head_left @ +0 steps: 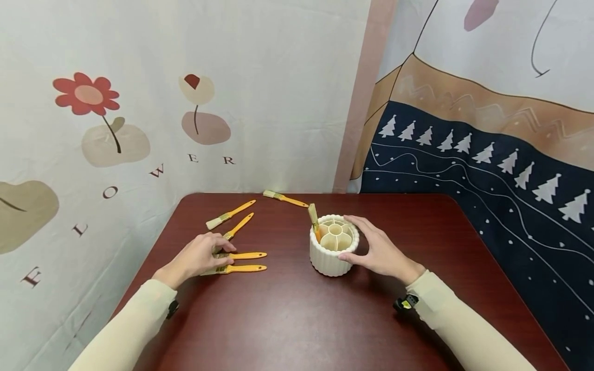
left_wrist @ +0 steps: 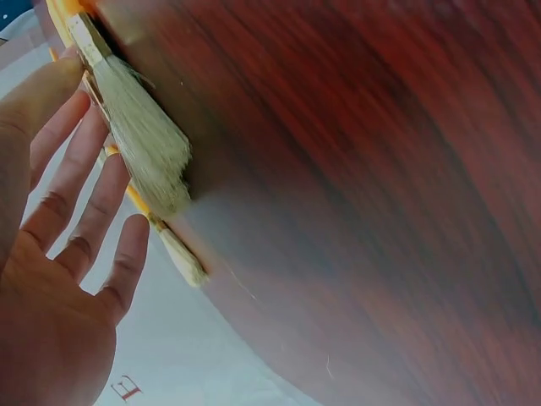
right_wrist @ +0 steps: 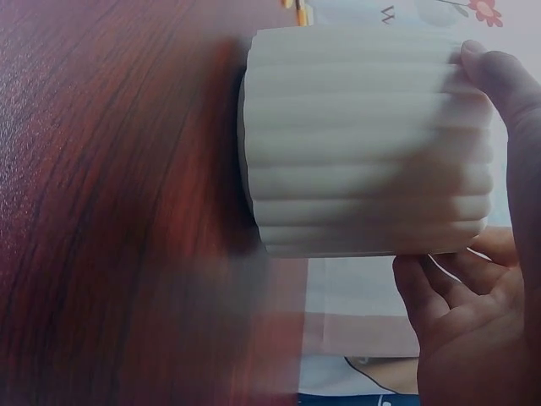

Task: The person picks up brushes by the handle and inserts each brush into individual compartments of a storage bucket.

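Note:
My left hand (head_left: 201,257) is low over the left of the table, thumb and index finger pinching a yellow-handled paintbrush (head_left: 250,255) near its metal band. A second paintbrush (head_left: 248,268) lies parallel just in front, its bristle end partly behind the hand. Pale bristles (left_wrist: 144,135) fan out beside my fingers in the left wrist view. With thumb and fingers spread round its rim, my right hand (head_left: 382,252) holds a white ribbed pot (head_left: 330,262). Inside are round-centred compartments, and one paintbrush (head_left: 313,216) stands in the left one, bristles up. The pot's ribbed side (right_wrist: 363,144) fills the right wrist view.
Behind my left hand lie two more paintbrushes, one angled (head_left: 241,225) and partly covered, the other (head_left: 232,214) farther back. Another paintbrush (head_left: 285,199) lies near the back edge of the dark red table (head_left: 287,319). Printed cloth (head_left: 278,103) hangs behind.

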Available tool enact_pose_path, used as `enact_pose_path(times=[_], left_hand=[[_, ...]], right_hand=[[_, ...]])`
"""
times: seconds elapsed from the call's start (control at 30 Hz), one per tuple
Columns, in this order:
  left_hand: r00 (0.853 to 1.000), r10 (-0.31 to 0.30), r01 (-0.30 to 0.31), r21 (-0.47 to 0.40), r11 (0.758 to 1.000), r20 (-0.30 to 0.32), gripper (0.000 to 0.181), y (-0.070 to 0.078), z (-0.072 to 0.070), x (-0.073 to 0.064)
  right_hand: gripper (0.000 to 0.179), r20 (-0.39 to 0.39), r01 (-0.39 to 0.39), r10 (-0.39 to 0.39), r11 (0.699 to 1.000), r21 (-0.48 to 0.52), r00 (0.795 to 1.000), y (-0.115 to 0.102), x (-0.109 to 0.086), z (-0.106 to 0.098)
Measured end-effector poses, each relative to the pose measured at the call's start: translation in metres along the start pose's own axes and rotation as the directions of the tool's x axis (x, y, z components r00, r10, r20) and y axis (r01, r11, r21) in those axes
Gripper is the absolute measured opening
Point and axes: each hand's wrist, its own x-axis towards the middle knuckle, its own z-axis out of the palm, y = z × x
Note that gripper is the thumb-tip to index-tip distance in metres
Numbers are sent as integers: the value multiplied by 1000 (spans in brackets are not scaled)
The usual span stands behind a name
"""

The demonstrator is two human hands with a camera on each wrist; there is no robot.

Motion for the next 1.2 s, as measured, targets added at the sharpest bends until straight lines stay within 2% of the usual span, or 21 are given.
enact_pose_path(times=[0.2,0.63,0.87,1.2], left_hand=[[1000,17,-17,32,999,8,20,-2,-4,-2],[1000,29,-29,5,1000,7,17,0,-7,0],[1000,9,-9,8,1000,13,16,-1,-7,2],[998,27,-29,-27,999,-63,20,1,-9,4]], right_hand=[[102,-15,5,-5,1000,2,1000,-1,0,1],[103,-10,9,-9,1000,-2,1000,1,0,1],[103,3,-7,7,1000,-1,1000,1,1,-1],[102,-1,-13,13,1000,-12,1000,0,2,0]])
